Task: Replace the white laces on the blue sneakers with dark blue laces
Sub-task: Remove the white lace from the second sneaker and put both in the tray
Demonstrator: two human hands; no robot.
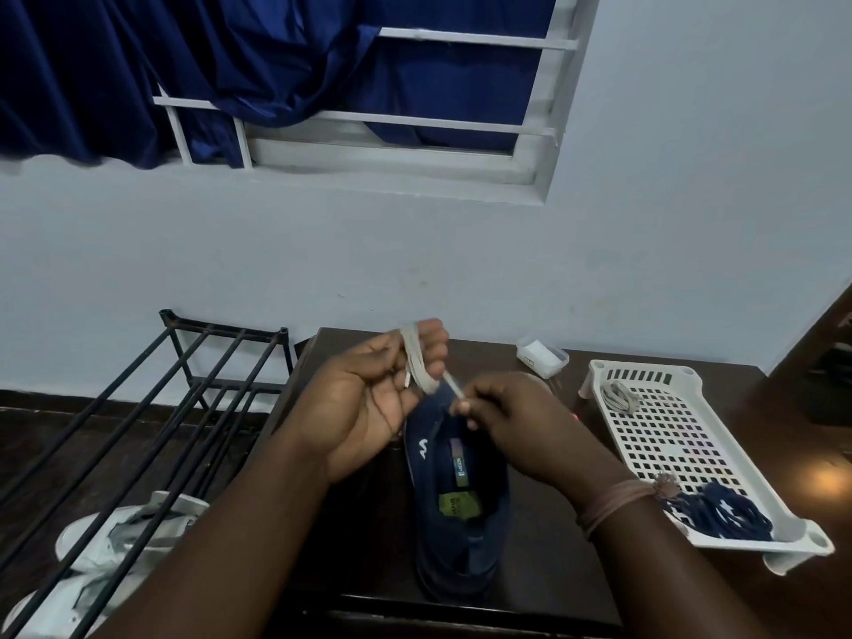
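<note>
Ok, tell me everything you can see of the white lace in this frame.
The white lace is a flat, off-white fabric strip, slightly dingy. It is gathered in loops over the fingers of the left hand, with one capped tip hanging near the palm. One strand runs down to the right hand, which pinches it just above the blue sneaker. Whether it is still threaded through any eyelet is hidden.
</note>
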